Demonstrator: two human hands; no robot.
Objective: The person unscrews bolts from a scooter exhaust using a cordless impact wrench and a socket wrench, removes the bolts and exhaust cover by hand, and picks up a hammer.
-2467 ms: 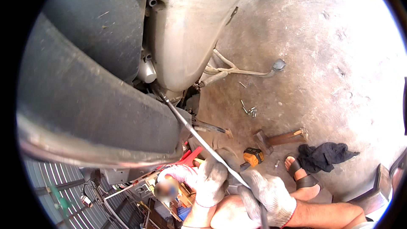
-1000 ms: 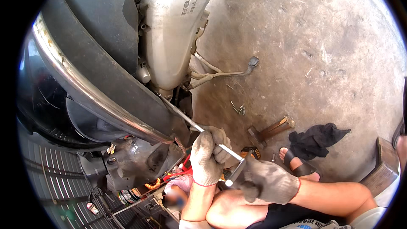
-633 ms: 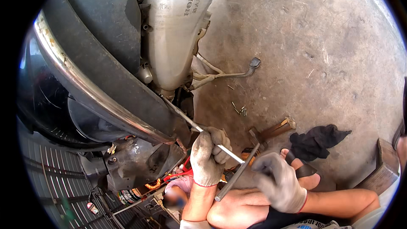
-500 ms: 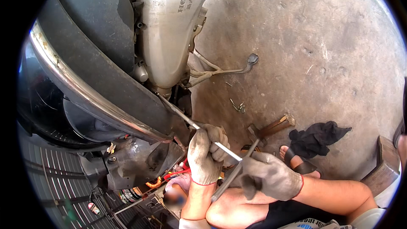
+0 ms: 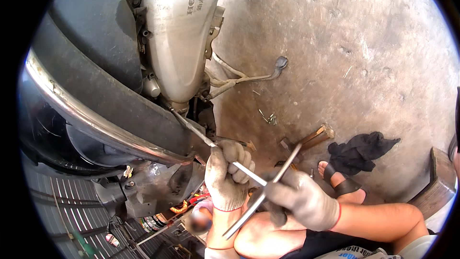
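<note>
A long metal T-handle socket wrench (image 5: 192,129) slants from the underside of the scooter's silver engine cover (image 5: 173,48) down towards me. Its far tip meets the dark area just below the cover; the exact fastener is too small to make out. My left hand (image 5: 227,175), in a dirty knitted glove, is closed around the middle of the shaft. Where the shaft joins the sliding crossbar (image 5: 243,218), my gloved right hand (image 5: 306,200) grips with bent fingers, slightly blurred. The crossbar slopes from lower left to upper right.
Several small bolts (image 5: 271,119) lie on the concrete floor below a pedal lever (image 5: 254,79). A wooden-handled hammer (image 5: 314,140), a black cloth (image 5: 363,151) and my sandalled foot (image 5: 342,182) are at the right. The scooter's dark bodywork (image 5: 110,100) fills the left. Another person (image 5: 200,218) is partly visible below.
The wrench's crossbar has turned, and its upper end now reaches farther up and right. My right hand has shifted with it; my left stays around the shaft. The view has moved slightly.
</note>
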